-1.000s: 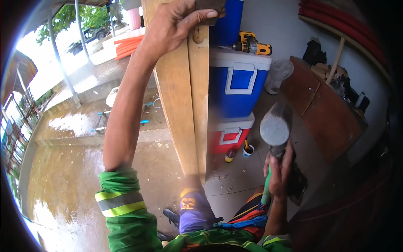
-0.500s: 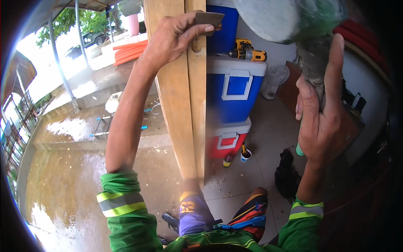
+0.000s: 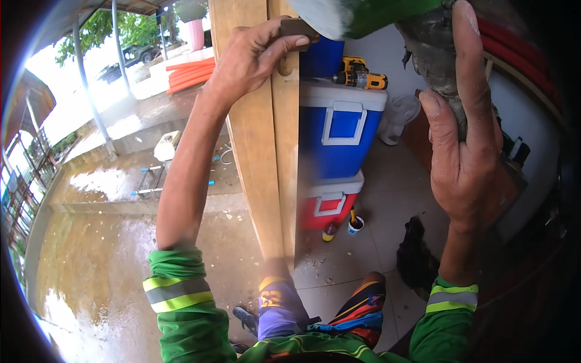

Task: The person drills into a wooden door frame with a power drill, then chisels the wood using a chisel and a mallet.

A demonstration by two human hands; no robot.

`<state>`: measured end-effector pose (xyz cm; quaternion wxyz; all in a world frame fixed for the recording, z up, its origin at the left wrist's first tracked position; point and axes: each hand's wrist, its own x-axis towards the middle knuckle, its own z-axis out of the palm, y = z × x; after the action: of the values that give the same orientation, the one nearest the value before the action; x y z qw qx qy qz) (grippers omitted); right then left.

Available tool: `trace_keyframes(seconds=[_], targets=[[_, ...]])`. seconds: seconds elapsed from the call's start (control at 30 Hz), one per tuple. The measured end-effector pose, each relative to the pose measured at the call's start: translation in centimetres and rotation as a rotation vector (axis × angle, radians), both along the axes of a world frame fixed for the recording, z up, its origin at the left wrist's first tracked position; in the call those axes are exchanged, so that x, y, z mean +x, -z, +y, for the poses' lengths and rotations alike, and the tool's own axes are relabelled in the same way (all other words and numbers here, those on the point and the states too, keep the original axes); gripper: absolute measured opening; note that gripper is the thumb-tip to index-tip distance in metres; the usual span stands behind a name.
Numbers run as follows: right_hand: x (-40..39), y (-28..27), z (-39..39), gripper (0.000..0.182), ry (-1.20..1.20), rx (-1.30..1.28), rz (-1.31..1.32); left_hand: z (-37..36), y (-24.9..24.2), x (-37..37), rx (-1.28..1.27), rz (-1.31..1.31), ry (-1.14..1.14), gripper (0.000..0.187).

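My left hand (image 3: 254,60) pinches a small dark flat piece (image 3: 298,28) against the upper part of a wooden door edge (image 3: 260,151). Just below that piece, a round hole (image 3: 284,65) shows in the wood. On the right, my right hand (image 3: 466,133) is wrapped round the grimy grey neck of a tool (image 3: 439,60), its index finger stretched up along it. The tool's wide green and whitish head (image 3: 369,17) reaches left at the top edge, close to the dark piece. Its upper part is cut off by the frame.
A yellow and black drill (image 3: 362,78) lies on a blue cooler (image 3: 345,130), stacked above a red cooler (image 3: 330,206). A small cup with a brush (image 3: 356,224) and a dark cloth (image 3: 416,254) are on the floor. Orange pipes (image 3: 190,75) lie outside at left.
My right hand and the tool have moved up, and the tool's head has shifted left towards the dark piece. My left hand keeps its pinch with hardly any movement.
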<state>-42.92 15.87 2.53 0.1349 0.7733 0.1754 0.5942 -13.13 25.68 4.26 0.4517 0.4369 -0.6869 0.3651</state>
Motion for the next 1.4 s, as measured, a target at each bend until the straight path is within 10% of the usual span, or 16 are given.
trace_keyframes(seconds=[0.27,0.5,0.67,0.83,0.97,1.13,1.2,1.4], targets=[[1.7,1.6,-0.2,0.061,0.095,0.267,0.296,0.1,0.0,1.7,-0.135,-0.323,-0.162,0.011],[0.3,0.3,0.2,0.061,-0.072,0.066,0.130,0.2,0.2,0.5,0.115,0.109,0.002,0.013],[1.9,0.4,0.1,0.061,0.034,0.202,0.326,0.2,0.0,2.4,-0.193,-0.397,-0.249,0.012],[2.3,-0.3,-0.3,0.068,-0.259,0.045,-0.080,1.3,0.0,-1.5,0.122,0.071,-0.018,0.009],[2.2,1.4,-1.2,0.058,0.021,0.218,0.248,0.6,0.0,0.8,-0.116,-0.325,-0.159,0.018],[0.4,1.0,-0.3,0.056,-0.127,0.162,0.088,1.6,-0.2,-2.1,0.157,0.019,-0.013,0.020],[1.2,1.9,-0.8,0.057,-0.253,0.167,-0.016,1.7,-0.2,-1.5,-0.070,-0.295,-0.127,0.020],[0.4,1.5,0.2,0.057,0.035,0.385,0.295,1.6,0.3,-1.0,0.128,-0.091,-0.089,0.016]])
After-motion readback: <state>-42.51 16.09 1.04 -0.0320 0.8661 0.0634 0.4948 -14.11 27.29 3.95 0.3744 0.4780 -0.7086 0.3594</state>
